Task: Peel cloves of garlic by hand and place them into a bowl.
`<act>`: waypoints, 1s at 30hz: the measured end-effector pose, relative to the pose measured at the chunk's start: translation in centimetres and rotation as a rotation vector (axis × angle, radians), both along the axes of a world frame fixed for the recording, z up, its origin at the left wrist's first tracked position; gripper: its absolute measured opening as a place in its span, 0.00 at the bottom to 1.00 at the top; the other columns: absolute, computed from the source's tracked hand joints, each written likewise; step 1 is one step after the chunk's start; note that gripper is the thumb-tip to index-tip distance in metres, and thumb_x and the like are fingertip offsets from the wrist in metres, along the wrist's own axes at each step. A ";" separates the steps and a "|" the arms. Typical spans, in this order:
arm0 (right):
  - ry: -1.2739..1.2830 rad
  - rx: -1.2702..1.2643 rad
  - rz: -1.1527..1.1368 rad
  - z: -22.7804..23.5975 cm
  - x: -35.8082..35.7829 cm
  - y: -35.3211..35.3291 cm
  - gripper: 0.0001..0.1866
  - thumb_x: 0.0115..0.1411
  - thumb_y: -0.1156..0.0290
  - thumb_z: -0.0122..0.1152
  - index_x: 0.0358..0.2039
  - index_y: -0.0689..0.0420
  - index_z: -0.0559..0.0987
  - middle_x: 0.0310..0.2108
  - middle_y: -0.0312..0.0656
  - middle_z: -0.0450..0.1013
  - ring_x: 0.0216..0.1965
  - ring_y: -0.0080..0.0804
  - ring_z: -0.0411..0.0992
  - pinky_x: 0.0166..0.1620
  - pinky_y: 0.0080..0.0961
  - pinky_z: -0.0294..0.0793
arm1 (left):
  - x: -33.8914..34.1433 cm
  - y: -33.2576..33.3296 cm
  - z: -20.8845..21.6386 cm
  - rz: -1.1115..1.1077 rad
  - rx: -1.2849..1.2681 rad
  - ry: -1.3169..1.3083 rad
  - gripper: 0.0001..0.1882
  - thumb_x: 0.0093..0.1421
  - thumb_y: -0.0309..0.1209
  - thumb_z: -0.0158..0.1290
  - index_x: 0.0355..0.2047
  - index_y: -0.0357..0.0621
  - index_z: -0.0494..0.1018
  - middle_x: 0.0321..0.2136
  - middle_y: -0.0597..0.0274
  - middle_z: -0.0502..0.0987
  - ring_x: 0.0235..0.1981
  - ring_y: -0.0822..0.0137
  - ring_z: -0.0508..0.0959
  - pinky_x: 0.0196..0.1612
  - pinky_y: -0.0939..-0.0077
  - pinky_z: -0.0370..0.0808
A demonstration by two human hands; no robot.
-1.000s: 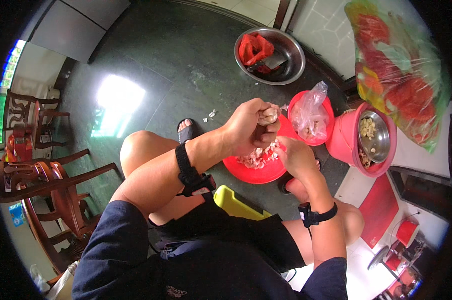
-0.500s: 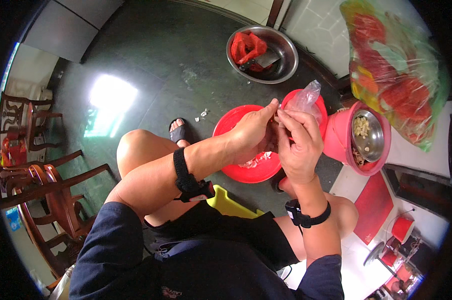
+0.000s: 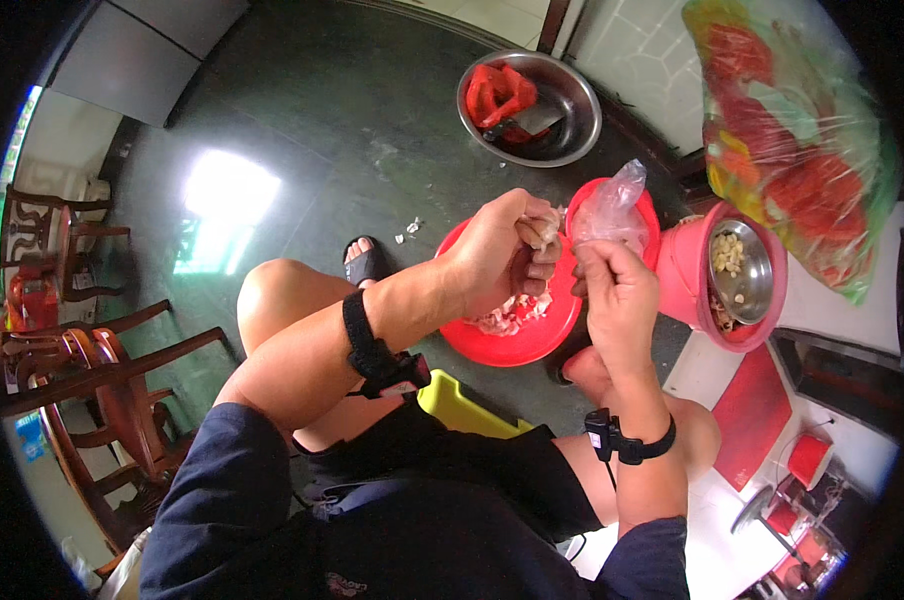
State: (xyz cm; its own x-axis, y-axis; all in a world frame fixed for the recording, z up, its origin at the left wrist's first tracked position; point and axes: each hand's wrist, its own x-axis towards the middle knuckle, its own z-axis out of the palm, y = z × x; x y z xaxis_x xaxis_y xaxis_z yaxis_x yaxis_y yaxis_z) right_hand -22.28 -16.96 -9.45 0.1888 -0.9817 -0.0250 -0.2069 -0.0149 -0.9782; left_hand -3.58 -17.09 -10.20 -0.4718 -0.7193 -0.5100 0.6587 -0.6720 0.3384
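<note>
Dark floor tiles (image 3: 302,110), glossy, ran under everything, with wooden chairs (image 3: 122,390) along the left side. Head view: person seated, knees apart, both forearms reaching forward. Left hand (image 3: 494,255) was closed round a pale garlic bulb (image 3: 540,232), held up over the red basin (image 3: 517,350); white-pink peelings (image 3: 507,318) lay in that basin. Right hand (image 3: 622,300) was just beside it, not touching, thumb and fingertips drawn together (couldn't tell if a scrap was pinched there). Next to the basin: a smaller red bowl (image 3: 653,218) with a clear plastic bag (image 3: 617,205) in it, then a pink bucket (image 3: 680,270) with a steel bowl (image 3: 759,280) set in its mouth, peeled cloves (image 3: 727,253) inside. Farther off, a large steel basin (image 3: 579,115) held a red bag (image 3: 499,95) and a wide-bladed knife (image 3: 538,119). Few white scraps (image 3: 407,232) on the floor near the sandal (image 3: 365,264).
</note>
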 end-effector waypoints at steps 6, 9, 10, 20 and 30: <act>0.481 -0.285 0.303 -2.3 -1.5 -0.1 0.10 0.61 0.81 0.56 0.39 0.66 0.84 0.39 0.57 0.81 0.42 0.52 0.80 0.48 0.39 0.78 | 0.0 -0.2 -1.3 -0.029 -0.064 0.005 0.13 0.67 0.41 0.44 0.27 0.52 0.66 0.23 0.68 0.65 0.25 0.68 0.66 0.28 0.72 0.63; 0.501 -0.278 0.272 -2.2 -1.8 -0.2 0.10 0.57 0.77 0.63 0.40 0.67 0.84 0.43 0.56 0.81 0.45 0.52 0.80 0.51 0.40 0.77 | -0.3 0.2 -1.8 -0.004 -0.071 -0.145 0.16 0.72 0.42 0.44 0.29 0.48 0.69 0.25 0.66 0.69 0.27 0.66 0.71 0.34 0.69 0.73; 0.558 -0.282 0.225 -1.8 -1.9 -0.3 0.11 0.56 0.76 0.66 0.40 0.67 0.84 0.43 0.55 0.81 0.46 0.51 0.80 0.51 0.39 0.77 | -0.4 0.2 -1.8 0.006 -0.054 -0.170 0.17 0.74 0.43 0.43 0.31 0.47 0.69 0.27 0.66 0.70 0.28 0.65 0.72 0.37 0.66 0.75; 0.332 -0.649 0.134 -0.3 0.0 -0.7 0.20 0.54 0.77 0.72 0.49 0.63 0.81 0.47 0.49 0.78 0.47 0.47 0.78 0.51 0.38 0.78 | -1.4 0.6 -0.6 -0.058 -0.201 -0.075 0.19 0.77 0.45 0.37 0.38 0.47 0.72 0.33 0.65 0.76 0.32 0.65 0.76 0.39 0.67 0.76; 0.326 -0.656 0.072 0.8 -0.3 -1.3 0.22 0.52 0.79 0.74 0.50 0.62 0.81 0.39 0.45 0.76 0.38 0.38 0.76 0.42 0.29 0.77 | 0.3 -0.2 -0.4 -0.036 -0.397 -0.295 0.16 0.75 0.32 0.47 0.58 0.41 0.72 0.41 0.66 0.78 0.42 0.72 0.78 0.44 0.71 0.77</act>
